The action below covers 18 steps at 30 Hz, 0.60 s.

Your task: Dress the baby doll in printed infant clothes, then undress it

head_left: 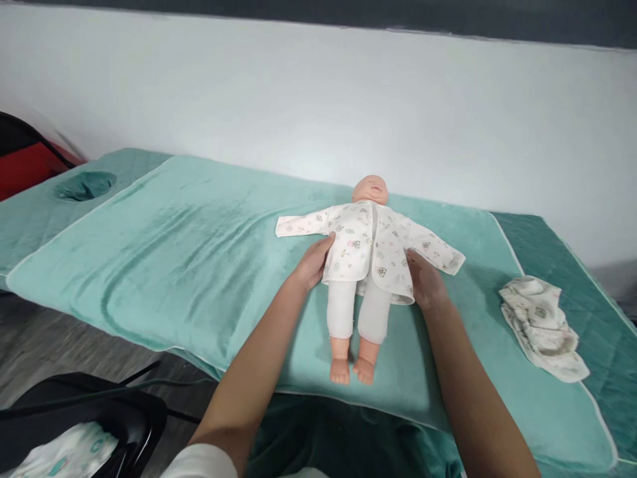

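A baby doll (371, 191) lies on its back on a teal towel (189, 252), head toward the wall and bare feet toward me. It wears a white printed jacket (368, 245) with sleeves spread out, and white leggings. My left hand (313, 262) rests against the jacket's left side near the waist, fingers stretched along the cloth. My right hand (423, 279) lies at the jacket's right hem, fingers pressed on the fabric edge.
A crumpled printed garment (540, 325) lies on the towel's right end. The quilted teal bed (587, 265) has a face hole (84, 186) at the far left. A black chair (99, 411) with cloth on it stands at lower left. A white wall runs behind.
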Tool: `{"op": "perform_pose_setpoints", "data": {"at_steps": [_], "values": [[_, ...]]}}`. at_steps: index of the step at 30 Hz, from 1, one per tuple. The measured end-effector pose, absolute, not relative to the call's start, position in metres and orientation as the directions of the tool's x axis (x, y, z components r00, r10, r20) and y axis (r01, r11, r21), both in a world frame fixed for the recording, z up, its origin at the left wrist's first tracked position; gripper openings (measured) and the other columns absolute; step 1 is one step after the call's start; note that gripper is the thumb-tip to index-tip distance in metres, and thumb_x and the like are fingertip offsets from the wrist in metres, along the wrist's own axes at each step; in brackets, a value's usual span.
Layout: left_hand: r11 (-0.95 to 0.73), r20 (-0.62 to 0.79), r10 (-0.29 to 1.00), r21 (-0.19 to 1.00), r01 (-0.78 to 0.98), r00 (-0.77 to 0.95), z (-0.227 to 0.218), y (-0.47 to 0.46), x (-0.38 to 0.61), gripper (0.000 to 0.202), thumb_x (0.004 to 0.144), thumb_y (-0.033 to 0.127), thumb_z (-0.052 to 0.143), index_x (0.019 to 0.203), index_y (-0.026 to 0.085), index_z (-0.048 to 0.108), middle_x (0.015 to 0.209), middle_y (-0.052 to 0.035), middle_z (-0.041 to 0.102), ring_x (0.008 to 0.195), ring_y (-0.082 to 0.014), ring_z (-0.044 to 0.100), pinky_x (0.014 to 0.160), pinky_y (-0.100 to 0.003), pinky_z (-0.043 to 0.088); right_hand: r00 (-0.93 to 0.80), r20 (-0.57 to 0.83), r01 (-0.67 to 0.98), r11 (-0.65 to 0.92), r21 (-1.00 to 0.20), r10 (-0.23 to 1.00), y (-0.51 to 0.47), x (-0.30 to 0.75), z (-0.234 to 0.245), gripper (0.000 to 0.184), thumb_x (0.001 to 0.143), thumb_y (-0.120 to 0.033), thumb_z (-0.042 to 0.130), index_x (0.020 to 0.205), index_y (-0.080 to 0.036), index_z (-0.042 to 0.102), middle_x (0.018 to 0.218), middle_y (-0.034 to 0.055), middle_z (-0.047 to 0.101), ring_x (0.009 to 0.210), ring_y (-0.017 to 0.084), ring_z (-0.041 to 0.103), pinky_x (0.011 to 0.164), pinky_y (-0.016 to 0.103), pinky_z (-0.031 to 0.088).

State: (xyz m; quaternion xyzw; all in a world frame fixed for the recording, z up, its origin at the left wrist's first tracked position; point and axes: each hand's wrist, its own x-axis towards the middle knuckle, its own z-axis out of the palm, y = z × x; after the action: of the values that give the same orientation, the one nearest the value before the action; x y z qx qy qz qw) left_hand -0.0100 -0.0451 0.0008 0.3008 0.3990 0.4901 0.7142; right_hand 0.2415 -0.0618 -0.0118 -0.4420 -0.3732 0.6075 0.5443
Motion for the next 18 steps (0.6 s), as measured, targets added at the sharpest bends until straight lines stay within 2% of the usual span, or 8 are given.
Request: {"op": "perform_pose_setpoints", "data": {"at_steps": [2,4,13,18], "values": [[0.375,-0.295,0.927,0.759,-0.532,0.232,-0.001,-0.035,-0.003,0.042,0.088,0.048,0.067,0.110,0.013,0.072,0.112,-0.0154,0.077,0.104,-0.0275,0.073,0.101,-0.041,0.056,-0.067,-0.229,-0.416,-0.236,-0.878,0.971,-0.053,0.235,-0.010,0.034,0.086,-0.044,0.063,0.110,-0.020,0.069,0.106,0.0080,0.077,0.109,0.031,0.071,0.095,0.051,0.060],[0.384,-0.302,0.923,0.719,-0.580,0.237,-0.003,-0.026,0.002,0.040,0.088,0.044,0.068,0.111,0.012,0.071,0.111,-0.0151,0.077,0.104,-0.0271,0.074,0.103,-0.041,0.056,-0.085,-0.242,-0.434,-0.255,-0.864,0.967,-0.047,0.230,-0.010,0.033,0.085,-0.042,0.065,0.108,-0.019,0.070,0.104,0.0074,0.078,0.107,0.031,0.072,0.093,0.051,0.061],[0.428,-0.318,0.904,0.668,-0.609,0.286,0.001,0.004,0.012,0.038,0.090,0.038,0.066,0.117,0.011,0.069,0.115,-0.0151,0.076,0.108,-0.0270,0.073,0.107,-0.042,0.054,0.019,-0.221,-0.476,-0.186,-0.860,0.975,-0.015,0.230,-0.017,0.029,0.081,-0.039,0.071,0.102,-0.019,0.069,0.100,0.0064,0.078,0.104,0.031,0.073,0.090,0.049,0.063],[0.433,-0.308,0.901,0.658,-0.616,0.305,0.000,0.005,0.006,0.042,0.091,0.044,0.062,0.119,0.013,0.068,0.116,-0.0144,0.075,0.117,-0.0307,0.069,0.110,-0.046,0.051,0.038,-0.167,-0.455,-0.132,-0.881,0.985,-0.016,0.228,-0.007,0.032,0.078,-0.038,0.075,0.103,-0.020,0.069,0.105,0.0077,0.078,0.111,0.032,0.071,0.096,0.050,0.061]]}}
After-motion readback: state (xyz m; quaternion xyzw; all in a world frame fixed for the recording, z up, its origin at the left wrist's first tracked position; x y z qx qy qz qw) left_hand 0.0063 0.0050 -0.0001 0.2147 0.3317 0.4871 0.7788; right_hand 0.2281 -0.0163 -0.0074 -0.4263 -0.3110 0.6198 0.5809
